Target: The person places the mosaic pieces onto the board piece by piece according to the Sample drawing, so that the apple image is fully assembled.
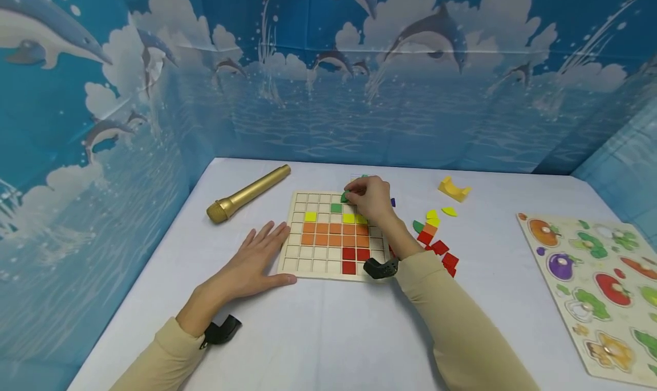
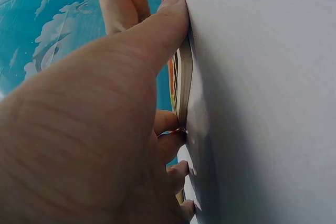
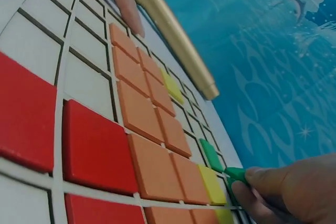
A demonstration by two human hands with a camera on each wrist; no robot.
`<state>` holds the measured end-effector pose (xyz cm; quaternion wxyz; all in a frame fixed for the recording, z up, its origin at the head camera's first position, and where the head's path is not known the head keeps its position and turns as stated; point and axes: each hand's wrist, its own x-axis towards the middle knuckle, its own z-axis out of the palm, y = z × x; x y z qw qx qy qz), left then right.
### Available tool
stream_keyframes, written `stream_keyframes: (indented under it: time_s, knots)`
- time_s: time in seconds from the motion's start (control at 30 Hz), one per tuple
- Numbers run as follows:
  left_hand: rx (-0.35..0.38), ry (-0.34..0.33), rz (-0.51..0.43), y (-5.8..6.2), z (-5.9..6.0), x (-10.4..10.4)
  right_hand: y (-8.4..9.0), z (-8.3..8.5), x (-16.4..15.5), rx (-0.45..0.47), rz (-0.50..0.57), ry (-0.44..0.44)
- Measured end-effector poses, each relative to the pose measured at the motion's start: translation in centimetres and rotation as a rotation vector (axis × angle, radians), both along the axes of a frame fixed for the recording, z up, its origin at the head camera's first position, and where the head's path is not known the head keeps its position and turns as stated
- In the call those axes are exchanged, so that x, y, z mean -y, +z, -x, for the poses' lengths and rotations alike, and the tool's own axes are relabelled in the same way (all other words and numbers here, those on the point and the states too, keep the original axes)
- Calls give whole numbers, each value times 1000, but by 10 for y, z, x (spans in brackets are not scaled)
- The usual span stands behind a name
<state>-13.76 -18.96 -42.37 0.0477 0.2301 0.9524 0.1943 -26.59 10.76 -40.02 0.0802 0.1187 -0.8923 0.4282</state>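
Observation:
A wooden grid board (image 1: 319,265) lies on the white table, its cells partly filled with red (image 3: 94,148), orange (image 3: 139,111), yellow (image 1: 311,216) and green square tiles (image 1: 336,207). Over the board's far edge, my right hand (image 1: 372,198) pinches a small green piece (image 3: 236,173) between thumb and fingertips; the fingers partly cover it. My left hand (image 1: 251,271) lies spread flat at the board's left side. Its fingertips are right at the edge, and the left wrist view shows the thumb (image 2: 170,19) against the board's side.
Loose red tiles (image 1: 450,260) and yellow pieces (image 1: 449,211) lie right of the board, beside a green piece (image 1: 418,226). Farther back is a yellow arched block (image 1: 454,190). A gold microphone (image 1: 248,194) lies at the back left, a vegetable puzzle board (image 1: 580,322) at the right.

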Motion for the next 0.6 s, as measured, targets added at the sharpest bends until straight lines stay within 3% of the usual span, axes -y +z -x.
stream_keyframes:
  time_s: [0.2,0.6]
  knots:
    - [6,2,13,0,-1,-1,-7,6,11,27,-40,-4]
    - [-4,-3,1,1,0,0,-11,7,25,-45,-69,-6]
